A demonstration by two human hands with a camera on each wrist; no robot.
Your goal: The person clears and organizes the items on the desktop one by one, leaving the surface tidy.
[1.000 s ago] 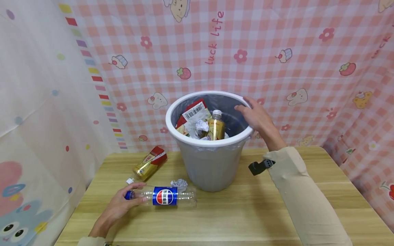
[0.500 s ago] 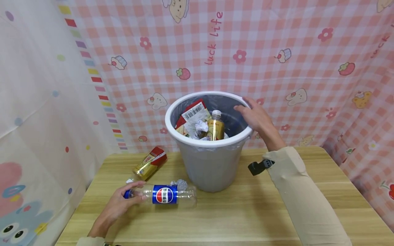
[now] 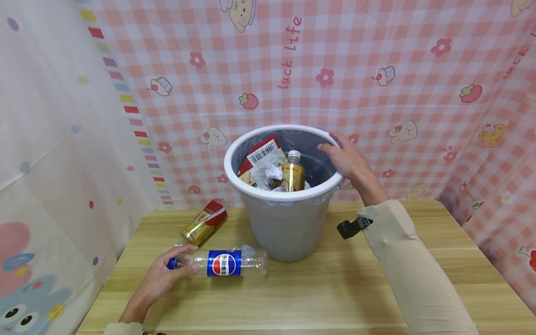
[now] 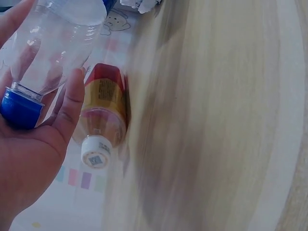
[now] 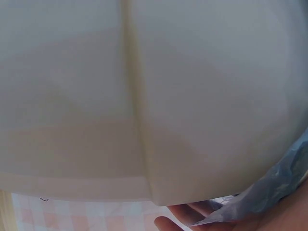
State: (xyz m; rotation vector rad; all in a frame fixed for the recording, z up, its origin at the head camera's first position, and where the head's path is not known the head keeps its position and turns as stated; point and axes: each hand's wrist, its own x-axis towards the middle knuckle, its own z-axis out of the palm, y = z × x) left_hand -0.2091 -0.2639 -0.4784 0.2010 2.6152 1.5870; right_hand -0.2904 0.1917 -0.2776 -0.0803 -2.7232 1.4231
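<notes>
My left hand (image 3: pixel 161 274) grips a clear plastic bottle (image 3: pixel 254 264) by its neck end. The bottle lies sideways, with a blue Pepsi-style label and a blue cap (image 4: pixel 21 109) near the palm. My right hand (image 3: pixel 349 158) holds the right rim of a grey trash can (image 3: pixel 289 228), thumb inside and fingers outside. In the right wrist view the can's wall (image 5: pixel 207 106) fills most of the frame, and the liner bag (image 5: pixel 269 187) drapes by the fingers. Just beyond the held bottle, crumpled paper (image 3: pixel 248 251) shows partly through the clear plastic.
A gold-and-red labelled bottle (image 3: pixel 205 223) with a white cap lies on the wooden table (image 3: pixel 310 298), left of the can. Inside the can are another gold-labelled bottle (image 3: pixel 293 174), a red-and-white packet (image 3: pixel 264 153) and crumpled paper (image 3: pixel 274 172). A checked curtain (image 3: pixel 356 56) hangs behind.
The Pepsi-style bottle has moved slightly away from me in my left hand, and its label has turned. It now covers more of the crumpled paper. My right hand stays on the rim.
</notes>
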